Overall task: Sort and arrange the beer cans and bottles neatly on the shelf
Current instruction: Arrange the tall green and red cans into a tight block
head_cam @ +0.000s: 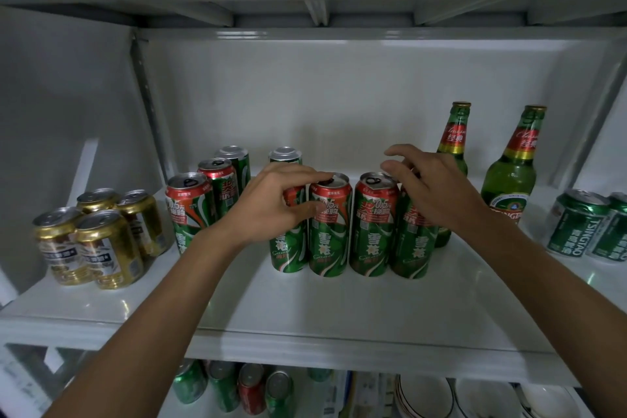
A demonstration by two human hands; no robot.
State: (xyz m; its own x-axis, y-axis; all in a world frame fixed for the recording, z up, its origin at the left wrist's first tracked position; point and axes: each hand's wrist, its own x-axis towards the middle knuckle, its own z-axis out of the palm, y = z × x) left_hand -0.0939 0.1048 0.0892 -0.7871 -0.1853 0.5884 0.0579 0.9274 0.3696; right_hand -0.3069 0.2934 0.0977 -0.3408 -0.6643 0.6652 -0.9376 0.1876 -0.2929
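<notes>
Several tall green-and-red beer cans stand on the white shelf (pixel 305 309). Four of them form a front row in the middle. My left hand (pixel 278 200) grips the top of the second can in that row (pixel 330 234), with fingertips on its rim and thumb on its front. My right hand (pixel 437 193) hovers over the rightmost can of the row (pixel 412 248) with fingers spread and holding nothing. That hand hides the can's top. Two green beer bottles (pixel 512 180) stand upright at the back right, one partly behind my right hand.
A cluster of gold cans (pixel 98 244) stands at the shelf's left. More tall green cans (pixel 222 187) stand behind and left of the row. Short green cans (pixel 576 231) sit at the far right. The shelf below holds cans (pixel 237 387) and white bowls (pixel 424 397).
</notes>
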